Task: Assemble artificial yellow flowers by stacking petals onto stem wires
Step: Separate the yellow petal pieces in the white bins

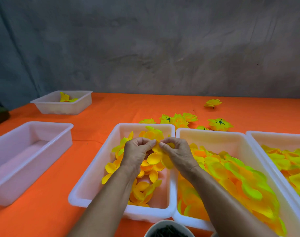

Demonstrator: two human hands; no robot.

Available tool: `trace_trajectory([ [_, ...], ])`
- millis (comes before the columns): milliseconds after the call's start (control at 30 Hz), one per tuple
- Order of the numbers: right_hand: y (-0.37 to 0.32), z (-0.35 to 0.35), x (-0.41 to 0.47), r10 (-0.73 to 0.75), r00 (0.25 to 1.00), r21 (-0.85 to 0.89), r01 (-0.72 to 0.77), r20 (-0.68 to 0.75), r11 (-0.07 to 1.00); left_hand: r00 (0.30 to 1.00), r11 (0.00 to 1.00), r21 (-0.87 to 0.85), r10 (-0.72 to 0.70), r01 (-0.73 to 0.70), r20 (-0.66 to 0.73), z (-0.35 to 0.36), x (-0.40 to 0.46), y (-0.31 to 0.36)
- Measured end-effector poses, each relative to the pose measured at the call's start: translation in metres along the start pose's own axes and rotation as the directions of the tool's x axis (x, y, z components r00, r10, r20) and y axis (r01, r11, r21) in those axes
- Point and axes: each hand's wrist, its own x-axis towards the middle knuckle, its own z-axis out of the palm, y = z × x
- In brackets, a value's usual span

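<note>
My left hand (137,151) and my right hand (177,151) meet over the middle white tray (87,177). Both pinch the same yellow petal piece (157,155) at its top edge, thumbs and forefingers almost touching. Loose yellow petals (142,187) lie in that tray under my wrists. A second white tray (214,135) to the right is heaped with yellow and orange petals (231,177). A third tray (275,135) at the far right also holds petals. No stem wire is visible in either hand.
Finished yellow flowers (180,119) lie on the orange tablecloth (43,216) behind the trays, one more (212,103) farther back. An empty white tray (26,151) stands at left; a small tray (63,106) with a flower sits back left. A bowl of dark pieces (169,230) is at the front edge.
</note>
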Motion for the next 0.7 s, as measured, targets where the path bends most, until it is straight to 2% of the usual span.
trace_trajectory([
  [100,-0.001,-0.002,-0.002,0.078,0.997,0.111,-0.08,0.022,0.991,0.979,0.974,-0.136,-0.166,0.181,0.118,-0.002,0.002,0.004],
  [200,-0.003,-0.004,-0.003,0.091,0.996,0.159,-0.093,0.02,0.983,0.968,0.948,-0.218,-0.201,0.23,0.148,-0.002,0.002,0.005],
  [233,-0.003,-0.003,-0.003,0.081,0.997,0.153,-0.08,0.002,0.985,0.976,0.959,-0.198,-0.182,0.204,0.122,-0.001,0.001,0.003],
  [267,-0.003,-0.002,-0.003,0.065,0.998,0.129,-0.061,-0.024,0.99,0.988,0.984,-0.11,-0.134,0.142,0.073,0.001,0.0,0.0],
  [333,-0.001,0.001,-0.002,0.025,0.997,0.06,-0.021,-0.07,0.998,0.999,0.985,0.169,0.037,-0.037,0.005,0.002,-0.001,-0.005],
  [367,0.0,0.002,-0.001,0.013,0.997,0.035,-0.01,-0.079,0.999,0.996,0.968,0.233,0.089,-0.089,0.01,0.003,-0.001,-0.007],
  [433,0.0,0.001,0.0,0.019,0.997,0.032,-0.017,-0.078,0.999,0.997,0.982,0.177,0.061,-0.069,0.048,0.003,-0.001,-0.005],
  [567,0.001,-0.002,0.001,0.094,0.993,0.18,-0.079,-0.074,0.98,0.982,0.987,-0.079,-0.128,0.14,0.143,0.004,0.0,0.002],
  [633,0.002,0.001,0.001,0.089,0.993,0.23,-0.068,-0.08,0.971,0.985,0.983,-0.092,-0.151,0.159,0.088,0.006,-0.001,0.001],
  [700,0.001,0.002,0.0,0.04,0.997,0.216,-0.023,-0.072,0.976,0.996,0.997,0.023,-0.071,0.072,-0.06,0.006,0.001,-0.003],
])
